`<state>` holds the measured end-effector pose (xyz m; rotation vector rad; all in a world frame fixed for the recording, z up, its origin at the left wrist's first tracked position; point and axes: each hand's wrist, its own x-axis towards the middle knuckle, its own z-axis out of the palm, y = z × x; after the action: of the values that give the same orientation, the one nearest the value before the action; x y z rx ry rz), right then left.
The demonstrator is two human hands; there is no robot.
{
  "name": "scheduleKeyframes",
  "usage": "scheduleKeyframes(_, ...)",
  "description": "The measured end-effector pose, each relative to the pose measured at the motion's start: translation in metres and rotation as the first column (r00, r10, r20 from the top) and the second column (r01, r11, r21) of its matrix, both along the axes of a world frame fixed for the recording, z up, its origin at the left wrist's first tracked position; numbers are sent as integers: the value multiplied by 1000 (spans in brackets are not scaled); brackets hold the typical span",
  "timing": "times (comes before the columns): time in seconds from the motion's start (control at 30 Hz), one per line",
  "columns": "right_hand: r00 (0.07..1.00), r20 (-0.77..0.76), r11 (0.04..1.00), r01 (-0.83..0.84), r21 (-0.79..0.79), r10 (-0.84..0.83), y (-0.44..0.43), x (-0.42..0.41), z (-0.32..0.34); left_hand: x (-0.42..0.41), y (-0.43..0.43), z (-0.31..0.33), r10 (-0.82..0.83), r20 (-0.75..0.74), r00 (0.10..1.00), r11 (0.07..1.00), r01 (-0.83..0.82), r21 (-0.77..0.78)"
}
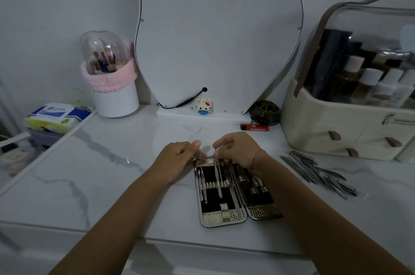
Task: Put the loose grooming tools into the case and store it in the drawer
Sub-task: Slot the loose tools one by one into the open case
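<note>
1. Marble-look tabletop [107,162]: white with grey veins. Front edge runs just below the case; wide bare stretch to the left of the hands.
2. Cosmetic organizer [350,121] at right rear, clear domed lid, small drawers with brown pulls on its front; it bounds the room on the right.
3. Case [221,198]: lies open and flat at centre front, two halves hinged side by side. Black lining, shiny embossed metal rims, a band of loops across the left half. Several slim steel tools already sit upright in the loops.
4. Loose tools [318,172]: a fanned pile of steel clippers and picks on the tabletop, right of the case, apart from it, just in front of the organizer.
5. Left hand [179,157]: loosely curled, thumb out, fingertips touching the case's top left corner.
6. Right hand [238,148]: fingers pinched on a thin tool [216,157] at the case's top edge.
7. Lighter [254,127], orange, behind the hands, near the mirror base.
</note>
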<state>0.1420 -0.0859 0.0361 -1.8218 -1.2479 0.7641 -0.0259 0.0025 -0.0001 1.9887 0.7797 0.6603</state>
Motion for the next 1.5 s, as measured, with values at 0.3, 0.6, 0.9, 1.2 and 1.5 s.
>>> scheduleKeyframes(0.3,998,61,1000,-23,17,22,-6,3,-4,1,-1,1,7,8,1000,1000,-7,-18)
scheduleKeyframes(0.6,986,136,995,-100,-9,100,-10,6,-3,0,-3,3,15,13,1000,999,-14,-36)
scheduleKeyframes(0.9,941,279,982,-188,-31,189,-21,10,-1,0,0,1,24,-2,1000,999,-24,-31)
scheduleKeyframes(1.2,885,359,950,234,207,-297,-77,65,6,-1,-2,2,10,8,1000,1000,-10,-30)
scheduleKeyframes(1.5,787,528,918,396,-38,-318,-104,101,-5,3,-1,-2,33,48,998,998,-30,-51)
